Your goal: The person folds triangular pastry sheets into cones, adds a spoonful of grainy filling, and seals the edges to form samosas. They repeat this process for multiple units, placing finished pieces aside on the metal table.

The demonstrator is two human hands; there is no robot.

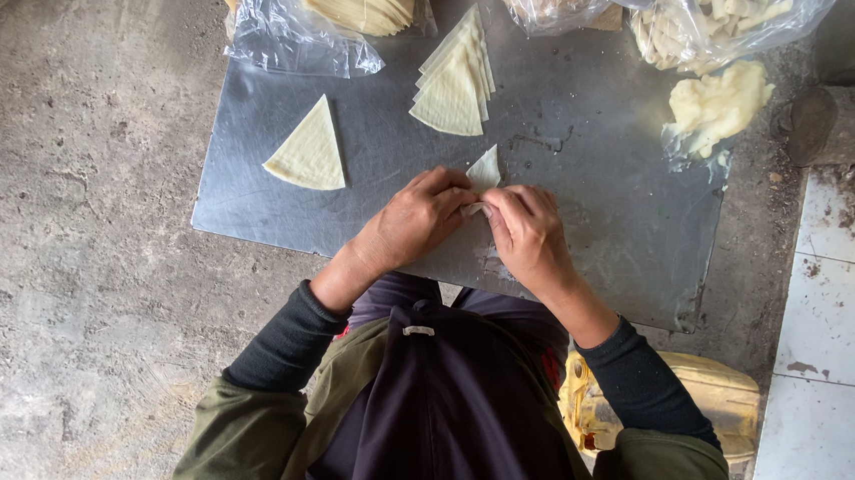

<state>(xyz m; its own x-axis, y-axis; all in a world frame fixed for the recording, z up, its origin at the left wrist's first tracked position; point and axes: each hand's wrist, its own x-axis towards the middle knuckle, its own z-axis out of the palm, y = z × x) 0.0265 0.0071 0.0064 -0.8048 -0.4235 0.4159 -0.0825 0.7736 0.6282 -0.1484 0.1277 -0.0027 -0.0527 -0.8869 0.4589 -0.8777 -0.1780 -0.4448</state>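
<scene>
Over the near half of the metal sheet (589,231), we see both hands meet on one small pastry wrapper (485,169). The left hand (414,219) and the right hand (528,235) have their fingers curled inward and pressed together, pinching the wrapper's lower part between them; only its pointed upper tip shows above the knuckles, and we cannot tell how the rest is folded. The two hands touch at the fingertips.

To the left of the hands lies a single triangular wrapper (308,152), flat on the sheet and well apart from them, with bare metal all round it and a wide strip of open sheet between it and the left edge. Beyond the hands, towards the far edge, a fanned stack of triangular wrappers (456,77) rests, its lower edge near the tip of the held piece but not touching it. At the far left corner a clear plastic bag (297,30) holds more folded sheets and overhangs the sheet's edge. At the far right, a lump of pale filling (718,105) sits on plastic close to the right edge, with another bag of pale pieces (719,20) just behind it.

The right half of the sheet, between the hands and the filling, is bare. The sheet lies on a rough concrete floor (77,226); white tiles (837,339) begin to the right of it.
</scene>
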